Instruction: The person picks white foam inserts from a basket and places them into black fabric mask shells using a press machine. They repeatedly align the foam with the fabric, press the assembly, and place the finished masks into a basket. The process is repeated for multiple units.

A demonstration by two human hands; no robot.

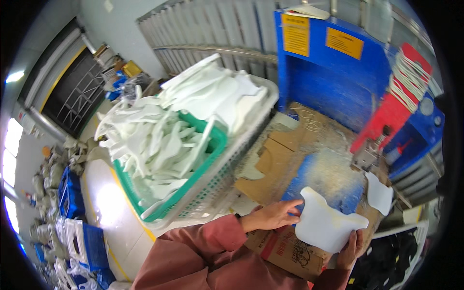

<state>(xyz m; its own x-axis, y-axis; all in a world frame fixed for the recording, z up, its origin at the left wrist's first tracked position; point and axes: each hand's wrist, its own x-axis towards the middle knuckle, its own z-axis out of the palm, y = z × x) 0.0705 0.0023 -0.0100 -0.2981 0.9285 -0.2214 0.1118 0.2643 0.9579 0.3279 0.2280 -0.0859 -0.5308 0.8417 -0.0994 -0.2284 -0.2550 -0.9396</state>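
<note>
From where I stand, the white, flat, wavy-edged sheet (331,223) is located at the near side of the worn brown desk (338,131). Right hand (352,249): closed on the sheet's lower right edge. Left hand (278,216): fingers slightly spread at the left edge; whether they grip cannot be told.

Risk: if the left side is unsupported, the sheet could tip or bend about the right-hand hold. Risk: a swing to the right could catch the smaller white cut piece (379,194), lying near the desk's right edge, and push it off. Caution: the metal tool head (366,157) on the red arm (386,113) could snag a raised edge.

Clearance: widest over the dusty blue patch (333,176); leftward, the loose brown cardboard (276,153) narrows it, with the green perforated plastic basket (221,145) beyond
</note>
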